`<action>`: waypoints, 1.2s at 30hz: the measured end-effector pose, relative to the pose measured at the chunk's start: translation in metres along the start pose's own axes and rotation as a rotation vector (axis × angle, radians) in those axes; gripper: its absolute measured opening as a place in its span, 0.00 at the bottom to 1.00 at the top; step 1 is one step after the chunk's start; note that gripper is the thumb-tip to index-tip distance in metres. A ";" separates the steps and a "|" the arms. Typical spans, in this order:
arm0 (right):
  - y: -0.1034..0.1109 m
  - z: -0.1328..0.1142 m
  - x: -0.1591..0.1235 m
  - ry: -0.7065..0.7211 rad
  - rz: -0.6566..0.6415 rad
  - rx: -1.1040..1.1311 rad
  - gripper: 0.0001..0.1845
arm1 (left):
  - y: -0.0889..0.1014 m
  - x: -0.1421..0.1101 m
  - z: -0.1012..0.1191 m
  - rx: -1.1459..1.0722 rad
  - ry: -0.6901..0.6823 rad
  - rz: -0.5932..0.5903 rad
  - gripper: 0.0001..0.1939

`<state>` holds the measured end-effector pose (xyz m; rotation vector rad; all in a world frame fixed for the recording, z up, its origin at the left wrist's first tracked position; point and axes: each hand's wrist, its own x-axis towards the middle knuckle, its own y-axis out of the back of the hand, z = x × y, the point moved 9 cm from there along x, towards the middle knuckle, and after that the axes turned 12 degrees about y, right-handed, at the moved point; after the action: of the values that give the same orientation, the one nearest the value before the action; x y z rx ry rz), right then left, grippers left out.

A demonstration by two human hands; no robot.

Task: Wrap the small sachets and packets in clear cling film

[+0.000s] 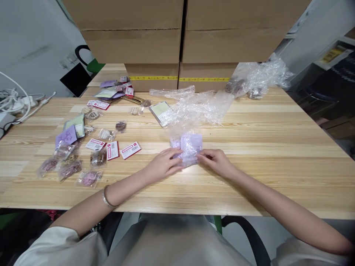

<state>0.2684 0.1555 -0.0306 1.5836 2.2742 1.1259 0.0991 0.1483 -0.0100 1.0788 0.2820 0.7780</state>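
A light purple card in a clear plastic bag (191, 146) lies on the table in front of me. My left hand (166, 162) holds its left side, fingertips on top and thumb at the lower edge. With thumb and fingers closed, my right hand (215, 161) pinches the bag at its lower right corner. Crumpled clear plastic bags (201, 107) lie just beyond the packet, partly over a pale green card in a grey-edged sleeve (161, 111).
Left lie red-and-white label cards (112, 150), small bagged hair ties or similar items (90, 178), a purple card (66, 136) and a further pile of packets (113, 90). Cardboard boxes (130, 44) stand at the back. More crumpled plastic (266, 75) sits back right. White cables (26, 101) are far left.
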 end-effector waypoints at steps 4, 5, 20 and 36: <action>-0.004 0.014 0.003 -0.209 -0.018 0.053 0.23 | 0.002 0.013 -0.005 -0.032 0.199 0.121 0.13; -0.004 0.015 0.004 -0.230 -0.023 0.050 0.24 | 0.002 0.015 -0.007 -0.017 0.234 0.137 0.13; 0.027 0.051 0.021 -0.332 0.241 0.162 0.53 | -0.022 0.012 0.017 0.213 -0.238 0.083 0.17; 0.014 0.006 0.088 0.219 -0.163 0.093 0.16 | -0.013 0.017 0.012 -0.144 -0.249 -0.181 0.18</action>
<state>0.2439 0.2364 -0.0011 1.3318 2.5759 1.2209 0.1234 0.1488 -0.0135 0.9871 0.1082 0.4887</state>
